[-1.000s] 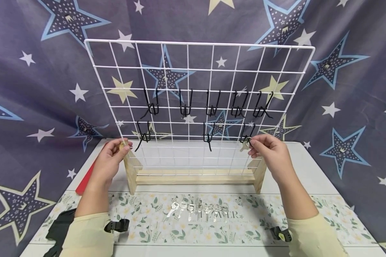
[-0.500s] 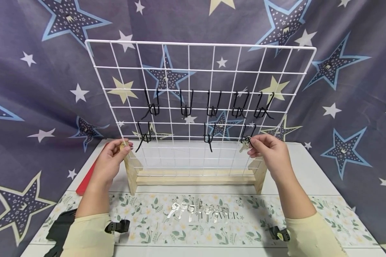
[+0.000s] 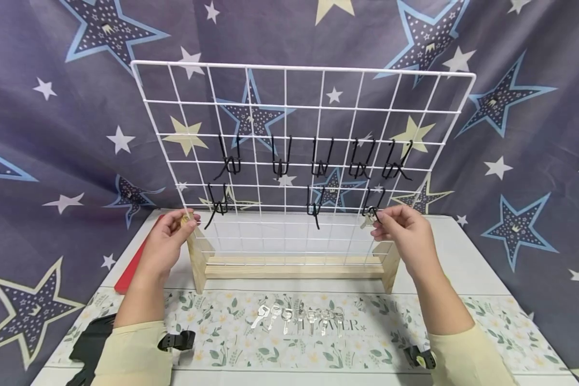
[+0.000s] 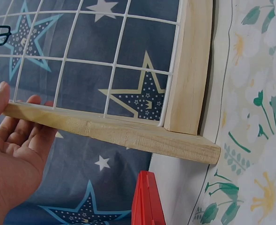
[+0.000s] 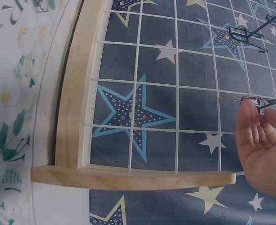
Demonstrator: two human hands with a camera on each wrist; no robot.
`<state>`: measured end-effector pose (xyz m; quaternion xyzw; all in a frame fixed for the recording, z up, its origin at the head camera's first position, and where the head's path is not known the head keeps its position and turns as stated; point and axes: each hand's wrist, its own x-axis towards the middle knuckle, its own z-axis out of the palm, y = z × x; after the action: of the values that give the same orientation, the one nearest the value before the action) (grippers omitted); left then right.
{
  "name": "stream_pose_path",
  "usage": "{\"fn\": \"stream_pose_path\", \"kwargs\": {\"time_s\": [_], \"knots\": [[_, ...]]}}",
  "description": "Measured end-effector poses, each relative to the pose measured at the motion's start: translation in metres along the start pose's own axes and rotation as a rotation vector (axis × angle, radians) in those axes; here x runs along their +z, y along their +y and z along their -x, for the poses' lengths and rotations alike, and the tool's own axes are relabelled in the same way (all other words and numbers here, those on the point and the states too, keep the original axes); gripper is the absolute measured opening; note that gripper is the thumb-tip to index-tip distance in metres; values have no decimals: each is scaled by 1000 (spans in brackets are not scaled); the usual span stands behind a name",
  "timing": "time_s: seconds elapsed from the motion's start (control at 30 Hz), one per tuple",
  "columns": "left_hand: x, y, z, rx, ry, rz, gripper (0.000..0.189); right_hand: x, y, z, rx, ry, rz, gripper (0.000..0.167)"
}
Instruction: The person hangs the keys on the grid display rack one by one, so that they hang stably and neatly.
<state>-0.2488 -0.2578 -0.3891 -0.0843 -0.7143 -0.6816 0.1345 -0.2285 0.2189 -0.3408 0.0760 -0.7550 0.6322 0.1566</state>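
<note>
A white wire grid [image 3: 301, 105] stands upright in a wooden base [image 3: 294, 271], with black hooks in two rows on it. My left hand [image 3: 166, 236] grips the top of the left wooden side post [image 3: 198, 260]; in the left wrist view the thumb lies on one side of the post [image 4: 109, 133] and the fingers on the other. At the lower right hook [image 3: 373, 201], my right hand [image 3: 407, 230] pinches the ring of a small silver key [image 3: 367, 219]. The key dangles by the hook's tip. In the right wrist view the fingertips are right at the hook, hiding most of the ring.
Several keys [image 3: 311, 316] lie in a row on a floral mat [image 3: 222, 343] in front of the base. A red object [image 3: 137, 260] lies at the left, and a black item [image 3: 90, 343] is by the left sleeve. A star-patterned cloth [image 3: 535, 161] hangs behind.
The head view has shifted very slightly. Both hands keep their places, the left on the post and the right with the key at the lower right hook.
</note>
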Motion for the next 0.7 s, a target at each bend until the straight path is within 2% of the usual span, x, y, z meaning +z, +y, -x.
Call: {"fn": "stream_pose_path", "kwargs": {"time_s": [0.17,0.33,0.5,0.7], "knots": [[0,-2,-1,-2,2,-2,33,-3,4,8,0,-16,70,25],[0,-1,-1,1,2,-13,34,-6,9,16,40,-99,163,37],[1,1,-2,4,0,-1,34,-7,13,21,93,-224,252,36],[1,2,-1,-4,3,19,35,-2,22,26,141,-427,356,26]]}}
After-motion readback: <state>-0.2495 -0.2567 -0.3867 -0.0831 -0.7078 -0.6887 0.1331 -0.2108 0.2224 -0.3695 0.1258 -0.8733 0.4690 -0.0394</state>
